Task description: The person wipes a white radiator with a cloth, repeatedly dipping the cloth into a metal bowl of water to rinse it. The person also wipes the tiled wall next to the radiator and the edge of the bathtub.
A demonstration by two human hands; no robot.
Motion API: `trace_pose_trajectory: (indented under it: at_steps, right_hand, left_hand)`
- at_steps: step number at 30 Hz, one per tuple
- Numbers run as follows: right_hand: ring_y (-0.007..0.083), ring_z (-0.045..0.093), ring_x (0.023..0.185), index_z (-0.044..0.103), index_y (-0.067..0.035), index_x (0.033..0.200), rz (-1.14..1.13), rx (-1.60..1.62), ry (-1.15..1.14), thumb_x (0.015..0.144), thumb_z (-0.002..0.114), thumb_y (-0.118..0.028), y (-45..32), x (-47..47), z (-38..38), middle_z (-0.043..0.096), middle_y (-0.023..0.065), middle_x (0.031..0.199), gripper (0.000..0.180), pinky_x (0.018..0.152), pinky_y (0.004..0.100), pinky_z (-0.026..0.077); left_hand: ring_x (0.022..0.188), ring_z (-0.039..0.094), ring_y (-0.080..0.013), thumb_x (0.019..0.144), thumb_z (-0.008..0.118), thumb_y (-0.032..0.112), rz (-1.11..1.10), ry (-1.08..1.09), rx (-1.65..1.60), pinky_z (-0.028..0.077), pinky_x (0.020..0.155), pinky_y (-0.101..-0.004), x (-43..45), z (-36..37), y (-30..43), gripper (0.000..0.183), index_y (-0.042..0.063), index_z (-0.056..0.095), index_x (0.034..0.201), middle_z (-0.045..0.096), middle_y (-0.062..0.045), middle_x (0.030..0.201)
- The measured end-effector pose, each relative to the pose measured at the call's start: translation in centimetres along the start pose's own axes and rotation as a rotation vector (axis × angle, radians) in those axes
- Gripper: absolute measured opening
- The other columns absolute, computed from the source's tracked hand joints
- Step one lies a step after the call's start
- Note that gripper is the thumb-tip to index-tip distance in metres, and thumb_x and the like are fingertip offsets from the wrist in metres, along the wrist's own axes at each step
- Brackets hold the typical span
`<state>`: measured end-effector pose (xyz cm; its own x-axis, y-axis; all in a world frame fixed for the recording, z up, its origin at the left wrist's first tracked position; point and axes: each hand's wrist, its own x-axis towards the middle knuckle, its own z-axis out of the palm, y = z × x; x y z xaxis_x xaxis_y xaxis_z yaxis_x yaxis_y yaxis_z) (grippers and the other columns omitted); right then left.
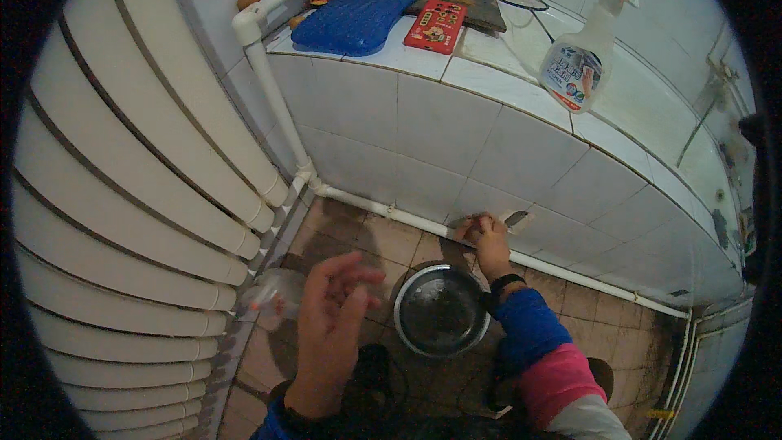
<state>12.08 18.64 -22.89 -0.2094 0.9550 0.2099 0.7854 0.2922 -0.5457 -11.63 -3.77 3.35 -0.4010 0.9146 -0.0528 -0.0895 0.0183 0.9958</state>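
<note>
My right hand (490,244) reaches to the foot of the white tiled tub wall, by the white pipe. Its fingers are bent around something small and reddish-brown that I cannot make out. Below it a round metal basin (442,311) with a dark inside stands on the floor. My left hand (341,311) is raised to the left of the basin, fingers loosely curled and apart, with nothing visible in it. A clear plastic bag (278,296) with small orange-red pieces lies on the floor beyond my left hand, near the radiator.
A white radiator (140,195) fills the left side. On the tiled ledge are a blue water-bottle-shaped item (357,12), a red patterned case (436,27) and a spray bottle (577,67). A white pipe (354,200) runs along the wall's foot. A tile has a hole.
</note>
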Motion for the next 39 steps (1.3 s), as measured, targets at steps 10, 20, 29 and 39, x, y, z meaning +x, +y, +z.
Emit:
trace_pose_trajectory:
  at_steps: [10, 20, 29, 39]
  right_hand:
    - [0.0394, 0.053, 0.110, 0.058, -0.011, 0.124, -0.359, -0.246, 0.075, 0.080, 0.063, -0.007, -1.6, -0.5, -3.8, 0.050, 0.0144, 0.127, 0.045, 0.090, 0.0451, 0.049]
    - [0.0371, 0.053, 0.105, 0.062, -0.013, 0.117, -0.080, -0.060, 0.074, 0.077, 0.069, -0.012, -0.8, 1.4, -0.6, 0.051, 0.0149, 0.117, 0.041, 0.085, 0.0450, 0.050]
    - [0.0367, 0.053, 0.106, 0.060, -0.005, 0.115, -0.196, 0.012, 0.298, 0.093, 0.056, -0.012, -2.1, 1.5, -1.6, 0.052, 0.0177, 0.113, 0.023, 0.088, 0.0422, 0.047]
    - [0.0360, 0.058, 0.100, 0.064, -0.006, 0.109, 0.107, 0.328, 0.128, 0.087, 0.060, -0.007, 0.7, 0.2, 0.0, 0.057, 0.0180, 0.109, 0.022, 0.083, 0.0389, 0.050]
  left_hand:
    - [0.105, 0.060, -0.0183, 0.095, 0.049, 0.003, 0.056, -0.072, -0.080, 0.051, 0.084, -0.0303, -0.4, 1.4, 0.2, 0.036, 0.001, 0.044, 0.131, 0.062, -0.015, 0.115]
    - [0.105, 0.059, -0.0182, 0.094, 0.049, 0.002, 0.029, -0.041, 0.035, 0.051, 0.085, -0.0311, -0.1, 1.6, -0.1, 0.036, 0.000, 0.044, 0.130, 0.061, -0.014, 0.114]
    - [0.100, 0.060, -0.0166, 0.096, 0.050, 0.005, 0.061, -0.134, -0.001, 0.051, 0.084, -0.0305, 0.1, 1.3, -0.6, 0.035, 0.000, 0.043, 0.130, 0.063, -0.015, 0.114]
    - [0.094, 0.059, -0.0151, 0.096, 0.049, 0.004, 0.022, -0.149, 0.051, 0.050, 0.084, -0.0297, 0.2, 1.7, -1.0, 0.035, 0.001, 0.044, 0.131, 0.063, -0.014, 0.114]
